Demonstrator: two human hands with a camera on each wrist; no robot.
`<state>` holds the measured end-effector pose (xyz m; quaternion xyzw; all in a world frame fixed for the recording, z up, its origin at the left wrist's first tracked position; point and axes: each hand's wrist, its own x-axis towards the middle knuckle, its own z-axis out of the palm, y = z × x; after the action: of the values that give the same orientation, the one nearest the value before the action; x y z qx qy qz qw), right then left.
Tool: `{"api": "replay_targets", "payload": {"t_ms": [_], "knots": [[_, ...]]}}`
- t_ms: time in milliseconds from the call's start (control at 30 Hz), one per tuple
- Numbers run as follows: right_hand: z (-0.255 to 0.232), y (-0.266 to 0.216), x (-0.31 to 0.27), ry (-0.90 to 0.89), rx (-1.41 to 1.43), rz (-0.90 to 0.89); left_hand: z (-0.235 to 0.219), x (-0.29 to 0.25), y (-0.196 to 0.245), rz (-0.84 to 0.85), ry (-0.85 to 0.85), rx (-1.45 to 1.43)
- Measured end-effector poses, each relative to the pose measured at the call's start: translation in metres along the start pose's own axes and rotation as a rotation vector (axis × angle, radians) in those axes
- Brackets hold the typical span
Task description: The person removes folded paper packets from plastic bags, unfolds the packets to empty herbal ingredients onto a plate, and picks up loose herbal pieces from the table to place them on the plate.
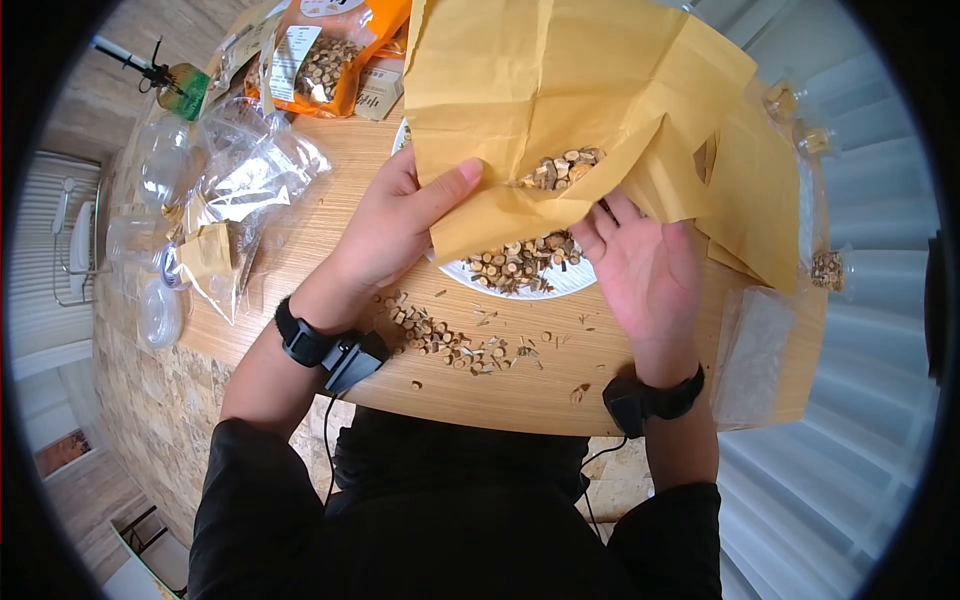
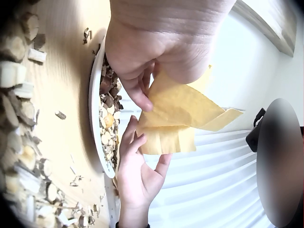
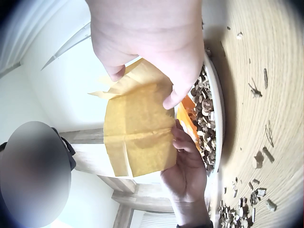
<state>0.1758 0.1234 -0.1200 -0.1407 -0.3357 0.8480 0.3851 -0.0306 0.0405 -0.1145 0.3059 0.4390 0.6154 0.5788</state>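
Observation:
A large brown paper bag (image 1: 560, 80), its mouth facing the person, is held above a white plate (image 1: 575, 284) of dried sliced pieces (image 1: 515, 265). Inside the bag's opening lie more slices (image 1: 565, 168). My left hand (image 1: 395, 220) grips the bag's left edge, thumb on top and fingers beneath. My right hand (image 1: 648, 270) is at the lower right of the opening, palm up, fingers extended against the paper's underside. In the left wrist view the paper (image 2: 175, 104) stands beside the plate's rim (image 2: 95, 109). Both hands also show around the paper (image 3: 137, 128) in the right wrist view.
Loose slices (image 1: 435, 335) lie scattered at the table's front edge. Clear plastic bags (image 1: 255, 160) and clear containers (image 1: 160, 310) are at the left, an orange packet (image 1: 340, 60) at the back left. A flat clear bag (image 1: 757, 350) and small jars (image 1: 828, 270) are at the right.

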Motion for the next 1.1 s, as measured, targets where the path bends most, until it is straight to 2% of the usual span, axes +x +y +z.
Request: {"api": "replay_targets", "payload": {"t_ms": [133,200,333,400,533,700,800,833,900,1000,1100], "knots": [[0.001,-0.002,-0.001,0.029,-0.003,0.037,0.000,0.000,0.002,-0.026,0.017,0.103],[0.001,-0.002,-0.001,0.018,-0.029,0.022,0.002,0.001,-0.001,0.064,0.046,0.049],[-0.003,-0.001,0.001,0.006,0.013,0.041,-0.001,0.003,-0.004,0.097,0.048,0.033],[-0.002,-0.001,0.001,-0.005,-0.037,0.044,-0.001,0.005,-0.008,0.173,0.113,0.015],[0.000,0.000,0.000,-0.026,-0.025,0.120,-0.003,0.006,-0.009,0.191,0.123,0.071],[0.003,0.004,-0.003,-0.192,-0.102,0.125,-0.003,0.005,-0.009,0.191,0.108,0.176],[-0.003,0.006,-0.007,-0.208,-0.185,0.137,-0.002,0.002,-0.010,0.166,0.094,0.248],[-0.002,0.006,-0.009,-0.208,-0.185,0.136,-0.002,0.002,-0.010,0.167,0.094,0.248],[0.001,0.006,-0.011,-0.102,-0.111,0.150,0.000,0.003,-0.011,0.213,0.094,0.223],[0.002,0.002,-0.010,-0.068,-0.094,0.185,0.002,0.004,-0.011,0.231,0.137,0.194],[0.007,-0.001,-0.007,-0.046,-0.073,0.198,-0.001,0.003,-0.010,0.186,0.134,0.153]]}}
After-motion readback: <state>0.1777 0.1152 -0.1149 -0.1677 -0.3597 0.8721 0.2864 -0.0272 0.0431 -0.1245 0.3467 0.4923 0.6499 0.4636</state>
